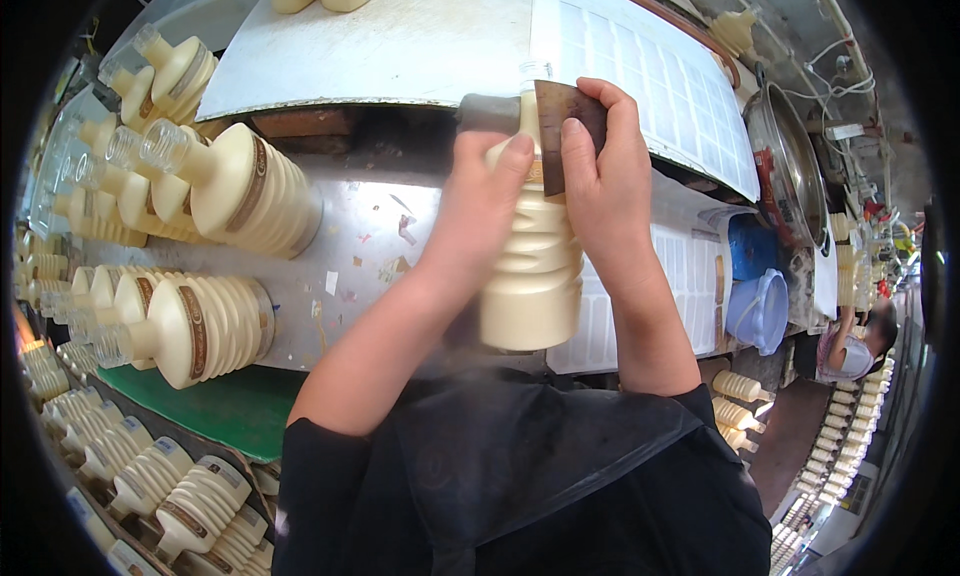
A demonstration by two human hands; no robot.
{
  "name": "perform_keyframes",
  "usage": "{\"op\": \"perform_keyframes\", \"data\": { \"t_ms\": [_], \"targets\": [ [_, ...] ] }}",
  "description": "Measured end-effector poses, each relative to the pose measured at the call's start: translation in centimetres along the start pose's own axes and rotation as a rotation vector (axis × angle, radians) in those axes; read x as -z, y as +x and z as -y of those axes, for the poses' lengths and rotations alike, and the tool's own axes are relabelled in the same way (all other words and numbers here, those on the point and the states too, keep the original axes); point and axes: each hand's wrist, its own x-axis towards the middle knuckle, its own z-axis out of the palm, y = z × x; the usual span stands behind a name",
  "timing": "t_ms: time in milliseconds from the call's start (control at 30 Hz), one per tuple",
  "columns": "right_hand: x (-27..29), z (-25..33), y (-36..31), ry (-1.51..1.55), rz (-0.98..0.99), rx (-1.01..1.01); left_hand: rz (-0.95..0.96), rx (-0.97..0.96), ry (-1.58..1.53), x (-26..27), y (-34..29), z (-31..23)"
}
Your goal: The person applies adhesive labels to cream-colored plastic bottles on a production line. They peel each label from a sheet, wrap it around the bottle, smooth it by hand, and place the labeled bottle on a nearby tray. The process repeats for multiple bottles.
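Observation:
A cream plastic bottle (530, 286) with a ribbed body and a clear threaded neck is in front of me, its neck pointing away. My left hand (478, 191) is closed round its left shoulder, the thumb lying on top. In my right hand (612, 181) is a flat, dark brown scraper (553, 126), gripped between thumb and fingers. The scraper's left edge lies along the bottle's neck and shoulder. Just beyond my left hand sits a grey padded piece (487, 111), partly hidden by hand and bottle.
Several cream bottles (240, 191) lie in groups on the metal table (350, 211) at left. More bottles (205, 506) fill the lower left. Label sheets (640, 86) cover the white board's right part. Blue buckets (757, 311) and a metal basin (790, 166) stand right; another person (850, 351) is farther off.

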Motion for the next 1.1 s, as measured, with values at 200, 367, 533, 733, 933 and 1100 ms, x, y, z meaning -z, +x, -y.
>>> {"op": "perform_keyframes", "data": {
  "t_ms": [200,367,533,733,933,1100],
  "targets": [
    [0.0,0.0,-0.5,0.07,0.025,-0.024,0.072,-0.092,-0.01,0.9,-0.4,0.7],
    [0.0,0.3,-0.6,0.082,0.037,-0.033,0.099,-0.082,-0.069,1.2,-0.5,0.4],
    [0.1,0.2,-0.6,0.118,0.043,-0.045,0.093,0.047,-0.224,0.9,0.1,0.0],
    [-0.1,0.2,-0.7,0.101,0.015,-0.033,0.13,-0.039,-0.078,1.1,-0.2,0.3],
    [-0.4,0.2,-0.8,0.074,-0.002,0.01,0.151,-0.09,-0.112,1.3,-0.6,0.5],
    [0.0,0.1,-0.5,0.069,0.029,0.025,0.153,-0.001,-0.322,1.2,-1.2,-0.2]
  ]
}}
